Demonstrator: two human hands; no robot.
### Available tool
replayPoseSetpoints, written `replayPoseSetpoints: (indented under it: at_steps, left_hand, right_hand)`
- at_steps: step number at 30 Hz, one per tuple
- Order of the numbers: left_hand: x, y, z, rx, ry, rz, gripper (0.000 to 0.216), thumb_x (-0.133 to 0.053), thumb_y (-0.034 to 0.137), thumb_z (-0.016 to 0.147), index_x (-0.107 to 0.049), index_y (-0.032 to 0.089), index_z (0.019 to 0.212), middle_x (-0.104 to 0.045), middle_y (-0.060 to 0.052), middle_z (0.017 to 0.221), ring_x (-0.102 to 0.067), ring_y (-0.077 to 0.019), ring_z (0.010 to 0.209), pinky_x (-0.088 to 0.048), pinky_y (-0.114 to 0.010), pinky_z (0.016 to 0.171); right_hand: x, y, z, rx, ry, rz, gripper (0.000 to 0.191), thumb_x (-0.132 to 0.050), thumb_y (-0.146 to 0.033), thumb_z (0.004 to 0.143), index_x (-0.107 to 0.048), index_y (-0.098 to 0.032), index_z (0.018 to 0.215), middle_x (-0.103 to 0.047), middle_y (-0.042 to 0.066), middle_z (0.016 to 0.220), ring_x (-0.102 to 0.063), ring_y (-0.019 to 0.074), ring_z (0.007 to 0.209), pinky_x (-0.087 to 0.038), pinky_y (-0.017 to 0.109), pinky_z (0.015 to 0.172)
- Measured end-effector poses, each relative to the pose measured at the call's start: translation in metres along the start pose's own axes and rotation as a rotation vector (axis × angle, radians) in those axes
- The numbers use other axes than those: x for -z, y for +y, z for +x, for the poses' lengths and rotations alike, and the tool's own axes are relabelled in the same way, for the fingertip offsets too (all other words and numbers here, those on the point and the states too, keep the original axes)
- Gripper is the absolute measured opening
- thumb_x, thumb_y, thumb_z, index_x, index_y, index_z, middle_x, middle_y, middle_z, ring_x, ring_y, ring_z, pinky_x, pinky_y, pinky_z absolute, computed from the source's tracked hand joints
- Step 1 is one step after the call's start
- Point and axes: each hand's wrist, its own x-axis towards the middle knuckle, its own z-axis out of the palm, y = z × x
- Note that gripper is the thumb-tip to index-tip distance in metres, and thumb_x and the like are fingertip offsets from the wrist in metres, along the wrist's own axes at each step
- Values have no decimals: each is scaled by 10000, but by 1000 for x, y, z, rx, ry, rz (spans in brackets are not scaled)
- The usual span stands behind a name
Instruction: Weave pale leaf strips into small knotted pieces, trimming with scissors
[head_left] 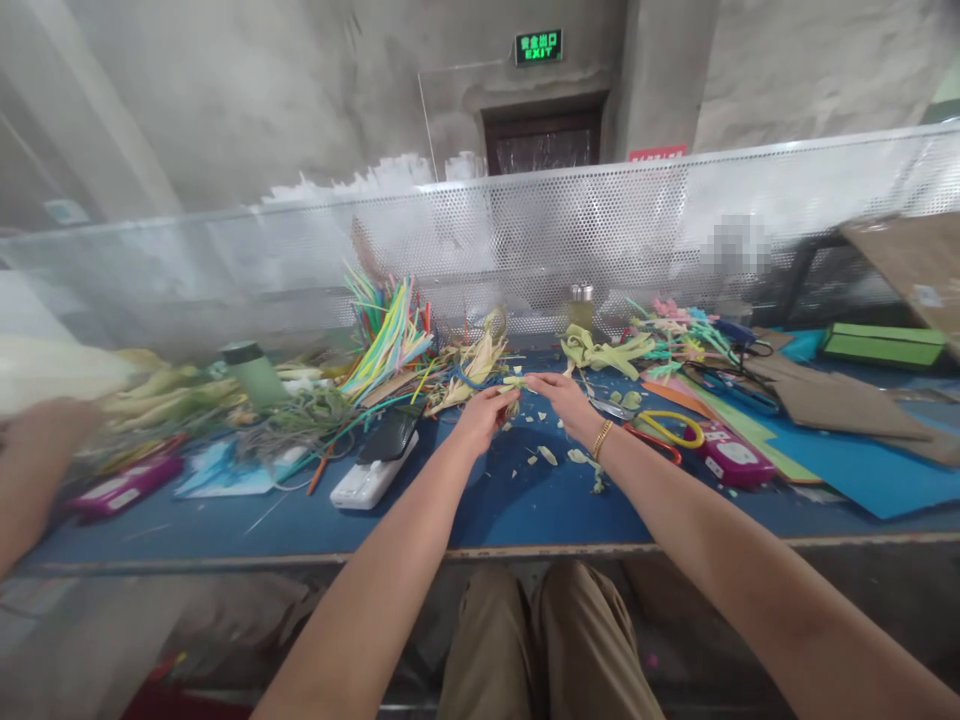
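My left hand and my right hand meet over the blue table, both closed. Pinched between their fingertips is a small pale yellow-green piece of corn husk; its lower part is hidden by the fingers. Just behind my left hand lies a bunch of dry corn husks with a blue strand beside it. Scraps of husk are scattered below the hands. Close to my right wrist rest scissors with yellow and orange handles. Greener husks lie beyond my right hand.
Left of me are a black phone on a white device, colourful pipe cleaners and a green bottle. A co-worker's arm reaches in at far left. A purple box, coloured sheets and cardboard lie right.
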Motion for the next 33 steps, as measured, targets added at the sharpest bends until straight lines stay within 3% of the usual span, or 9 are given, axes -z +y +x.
replayPoseSetpoints:
  at_steps: [8, 22, 28, 33]
  left_hand:
    - [-2, -3, 1, 24, 17, 3, 257, -868, 267, 537, -702, 151, 695, -603, 14, 615, -486, -77, 524, -315, -233, 499]
    - [-8, -3, -1, 55, 68, -112, 213, -851, 196, 561, -718, 153, 722, -661, -4, 663, -500, -77, 531, -337, -226, 506]
    - [-11, 0, -4, 109, 76, -160, 198, -843, 161, 596, -673, 175, 697, -619, 24, 609, -497, -73, 519, -319, -206, 478]
    - [-12, 0, -5, 214, 59, -147, 164, -808, 167, 667, -663, 186, 742, -607, 32, 611, -497, -71, 525, -346, -199, 494]
  right_hand:
    - [-1, 8, 3, 7, 23, 40, 237, -796, -394, 580, -710, -196, 678, -691, 9, 729, -578, 157, 764, -425, 309, 808]
    - [-2, 7, 1, 5, 18, 63, 248, -800, -400, 594, -685, -193, 666, -676, 8, 740, -569, 154, 783, -408, 304, 808]
    - [-1, 8, 2, -250, 12, 121, 314, -715, -477, 689, -709, -207, 848, -706, 34, 898, -566, 176, 825, -336, 277, 644]
    - [0, 10, 2, -256, -75, 95, 249, -773, -397, 635, -668, -192, 732, -644, 1, 672, -518, 140, 675, -265, 268, 571]
